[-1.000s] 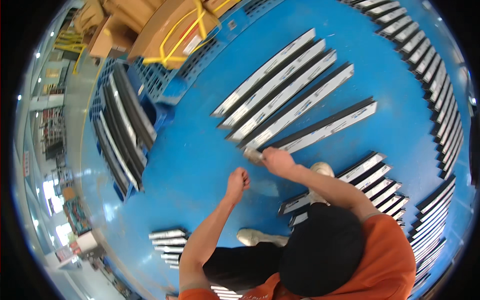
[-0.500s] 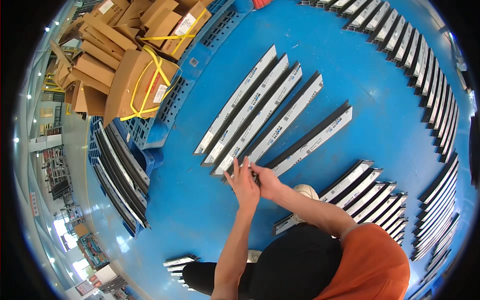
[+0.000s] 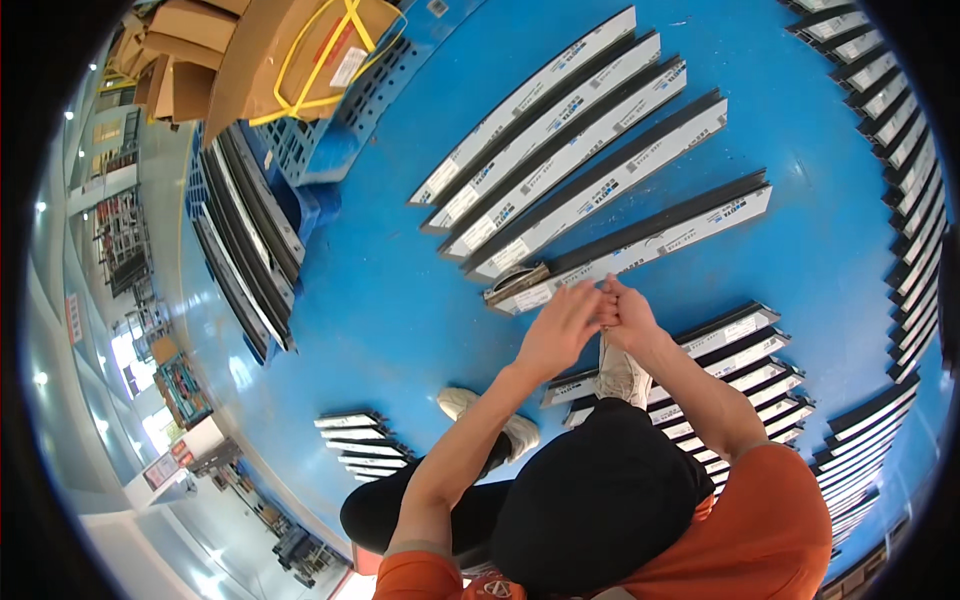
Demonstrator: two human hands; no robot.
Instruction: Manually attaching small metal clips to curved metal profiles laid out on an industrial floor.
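My left hand [image 3: 562, 328] and my right hand [image 3: 632, 318] meet just above the nearest long strip [image 3: 660, 243], dark with a white labelled face. The left fingers are stretched out toward the right hand. The right fingers are curled closed against them; anything in them is too small or hidden to make out. On that strip's left end rests a small brown and dark object [image 3: 517, 284] whose kind is unclear. Beyond it several similar strips [image 3: 600, 190] lie fanned side by side on the blue floor [image 3: 370, 330].
Cardboard boxes [image 3: 290, 60] with yellow straps sit on a blue plastic pallet [image 3: 335, 150] at far left. Dark curved-looking strips [image 3: 245, 240] lie below it. More strips lie beside my right shoe [image 3: 622, 370], at lower left [image 3: 360, 440] and along the right side [image 3: 915, 190].
The view has shifted, so the strips and boxes sit higher in it. My hands have moved nearer, off the strip's left end, uncovering the small brown object. The left fingers are less spread.
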